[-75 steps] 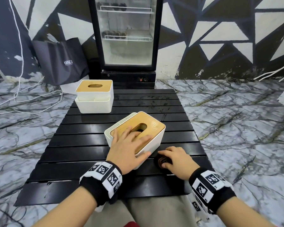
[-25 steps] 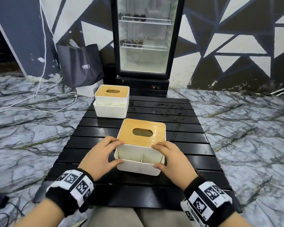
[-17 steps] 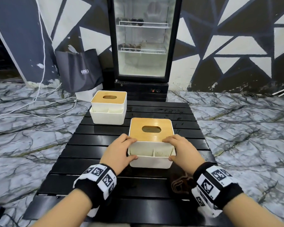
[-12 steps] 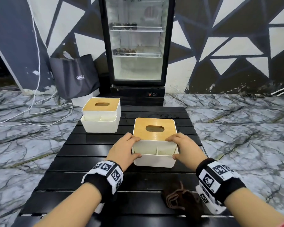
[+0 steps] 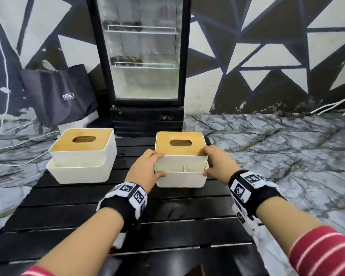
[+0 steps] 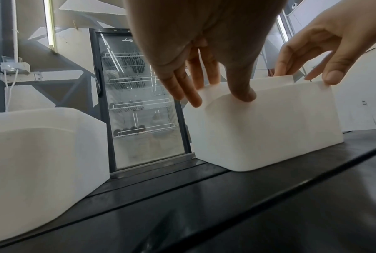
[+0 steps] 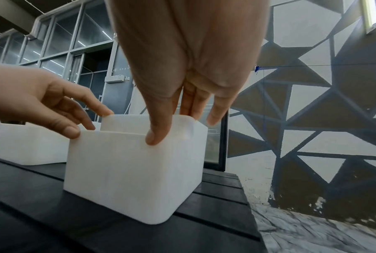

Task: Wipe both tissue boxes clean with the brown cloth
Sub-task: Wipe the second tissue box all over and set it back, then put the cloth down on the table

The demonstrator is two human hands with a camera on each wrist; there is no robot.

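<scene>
White right tissue box (image 5: 180, 177) gripped by left hand (image 5: 145, 170) and right hand (image 5: 217, 166), second box (image 5: 82, 162) apparently just beside.

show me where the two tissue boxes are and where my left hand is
left tissue box (image 5: 82, 156), head view, on its white front wall
right tissue box (image 5: 180, 143), head view, on its wooden lid
left hand (image 5: 142, 170), head view, on the back of the hand

Both bare forearms end in red sleeves (image 5: 323, 253) with thin white stripes, and each wrist carries a black band (image 5: 126, 204) wrapped with a white strip of square black-and-white coded markers, above bare hands.
</scene>
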